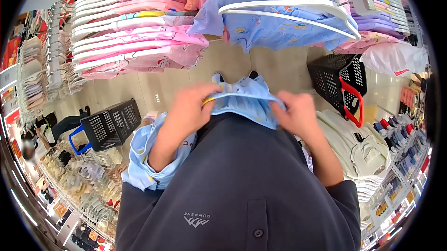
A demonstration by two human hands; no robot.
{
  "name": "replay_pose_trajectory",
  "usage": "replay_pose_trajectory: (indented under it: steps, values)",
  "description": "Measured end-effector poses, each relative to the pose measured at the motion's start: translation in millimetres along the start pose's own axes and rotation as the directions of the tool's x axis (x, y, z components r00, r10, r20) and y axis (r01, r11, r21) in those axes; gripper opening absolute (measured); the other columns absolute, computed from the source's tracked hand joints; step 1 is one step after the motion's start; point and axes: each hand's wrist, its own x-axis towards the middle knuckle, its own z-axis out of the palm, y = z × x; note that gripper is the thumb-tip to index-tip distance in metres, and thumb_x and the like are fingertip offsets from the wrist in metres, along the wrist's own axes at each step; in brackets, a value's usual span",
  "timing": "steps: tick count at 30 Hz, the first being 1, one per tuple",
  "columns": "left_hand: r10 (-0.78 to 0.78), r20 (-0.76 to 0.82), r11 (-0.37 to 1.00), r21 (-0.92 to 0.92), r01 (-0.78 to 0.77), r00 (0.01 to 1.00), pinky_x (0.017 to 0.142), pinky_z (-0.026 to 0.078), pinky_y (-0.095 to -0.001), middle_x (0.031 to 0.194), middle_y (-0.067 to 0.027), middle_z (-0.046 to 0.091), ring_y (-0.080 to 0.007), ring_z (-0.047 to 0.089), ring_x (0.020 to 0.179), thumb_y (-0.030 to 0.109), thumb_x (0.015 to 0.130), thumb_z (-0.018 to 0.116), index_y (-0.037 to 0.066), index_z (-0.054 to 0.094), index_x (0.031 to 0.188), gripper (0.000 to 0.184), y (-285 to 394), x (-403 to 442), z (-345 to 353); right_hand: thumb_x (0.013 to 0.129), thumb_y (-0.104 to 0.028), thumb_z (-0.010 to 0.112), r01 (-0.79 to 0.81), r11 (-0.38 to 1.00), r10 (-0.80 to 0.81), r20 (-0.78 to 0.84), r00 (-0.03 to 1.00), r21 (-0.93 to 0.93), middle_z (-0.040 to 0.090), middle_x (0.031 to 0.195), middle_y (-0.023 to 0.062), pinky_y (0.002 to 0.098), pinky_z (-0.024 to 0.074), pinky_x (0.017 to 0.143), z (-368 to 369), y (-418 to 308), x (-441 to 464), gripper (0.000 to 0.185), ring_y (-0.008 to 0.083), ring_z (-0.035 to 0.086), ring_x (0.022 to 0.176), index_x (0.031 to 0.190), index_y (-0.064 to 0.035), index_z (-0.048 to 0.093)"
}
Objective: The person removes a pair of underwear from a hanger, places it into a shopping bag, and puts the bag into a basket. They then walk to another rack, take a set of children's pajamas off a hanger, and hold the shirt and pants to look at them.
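Observation:
In front of my waist I hold a pair of light blue pants (247, 104) with a gathered waistband, stretched between both hands. My left hand (192, 107) pinches the left end of the waistband, near a small yellow spot. The right end is gripped by my right hand (297, 111), its fingers slightly blurred. Draped over my left forearm is a light blue printed garment (142, 158). Ahead, a blue printed garment (274, 27) hangs on the rack with a white hanger (288, 4) in front of it.
Pink children's clothes (139, 48) hang in a row at the front left. A black basket with a red handle (333, 76) stands on the floor at right; another with a blue handle (111, 123) is at left. Pale garments (354, 144) hang close by my right arm.

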Motion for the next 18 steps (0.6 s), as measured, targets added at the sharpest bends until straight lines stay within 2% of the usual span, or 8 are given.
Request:
replay_pose_trajectory:
  steps: [1,3,6,8,11,15,17,18]
  values:
    - [0.002,-0.022,0.988,0.153,0.001,1.0,0.059,0.045,-0.0321,0.076,-0.0116,0.059,-0.024,0.057,0.065,-0.005,0.072,0.064,0.003,0.066,0.093,0.022,-2.6,-1.0,-7.0,0.078,-0.008,0.065,0.004,1.0,-0.004,0.003,1.0,0.002,0.052,0.05,0.0082,0.0293,0.0374,0.044,-5.3,2.8,1.5,0.012,0.0178,0.05,0.042,0.071,-0.0021,0.058]
    - [0.003,-0.036,0.952,0.306,0.008,0.999,0.061,0.045,-0.0322,0.077,-0.0108,0.057,-0.025,0.058,0.067,-0.008,0.069,0.061,0.003,0.066,0.092,0.026,-3.4,-3.3,-21.1,0.078,-0.01,0.062,-0.277,0.94,0.307,-0.142,0.941,0.197,0.044,0.046,0.0106,0.0318,0.035,0.043,-26.7,10.1,2.0,0.014,0.0181,0.043,0.039,0.068,-0.0013,0.057]
    - [-0.064,-0.068,0.963,0.259,0.08,0.996,0.063,0.046,-0.0325,0.078,-0.0104,0.052,-0.0265,0.057,0.07,-0.011,0.064,0.058,0.004,0.065,0.094,0.035,11.0,0.3,-34.3,0.078,-0.01,0.062,-0.239,0.953,0.277,-0.219,0.936,0.186,0.04,0.046,0.0099,0.0292,0.0303,0.042,-49.7,7.5,5.0,0.021,0.014,0.037,0.039,0.063,0.0018,0.054]
    - [0.094,-0.19,0.945,0.327,-0.027,0.977,0.061,0.045,-0.0326,0.079,-0.0102,0.052,-0.0256,0.056,0.069,-0.009,0.063,0.06,0.004,0.062,0.094,0.034,23.1,4.3,-36.4,0.078,-0.007,0.062,-0.239,0.963,0.26,-0.192,0.946,0.129,0.04,0.047,0.0071,0.0281,0.0271,0.043,-59.1,2.6,4.3,0.019,0.0108,0.034,0.041,0.064,0.0027,0.054]
    - [0.065,-0.094,0.911,0.413,-0.02,0.993,0.056,0.043,-0.0324,0.074,-0.0102,0.05,-0.0242,0.054,0.063,-0.007,0.062,0.063,0.004,0.058,0.09,0.031,33.3,-5.9,-41.9,0.074,-0.005,0.061,-0.239,0.97,0.242,-0.146,0.959,0.037,0.039,0.047,0.0065,0.0284,0.0263,0.043,-65.9,0.6,-6.9,0.016,0.0096,0.033,0.042,0.063,0.0036,0.053]
    - [-0.136,0.174,0.956,0.283,0.083,0.975,0.054,0.042,-0.033,0.067,-0.0102,0.049,-0.0241,0.053,0.058,-0.005,0.062,0.064,0.004,0.054,0.084,0.025,24.9,-35.8,-29.4,0.07,-0.007,0.062,-0.256,0.958,0.236,0.149,0.96,0.133,0.042,0.048,0.0126,0.0321,0.0325,0.044,-52.6,6.1,-38.5,0.014,0.0162,0.041,0.04,0.063,0.0027,0.054]
    - [-0.255,0.287,0.961,0.178,0.21,0.923,0.055,0.042,-0.0333,0.062,-0.0102,0.049,-0.0249,0.052,0.057,-0.004,0.064,0.065,0.005,0.052,0.081,0.023,21.6,-43.1,-20.7,0.067,-0.015,0.065,-0.216,0.976,0.19,0.364,0.912,0.034,0.051,0.054,0.0165,0.0419,0.0428,0.051,-42.9,7.4,-48.3,0.017,0.0352,0.055,0.052,0.061,-0.0021,0.055]
    - [-0.248,0.299,0.966,0.152,0.211,0.921,0.056,0.044,-0.0355,0.065,-0.0124,0.054,-0.0278,0.056,0.059,-0.001,0.066,0.066,0.004,0.05,0.083,0.023,18.4,-45.9,-16.3,0.066,-0.015,0.065,-0.173,0.983,0.176,0.5,0.848,-0.053,0.054,0.055,0.0138,0.0444,0.0451,0.056,-42.9,6.7,-50.0,0.013,0.0359,0.058,0.058,0.066,-0.0051,0.057]
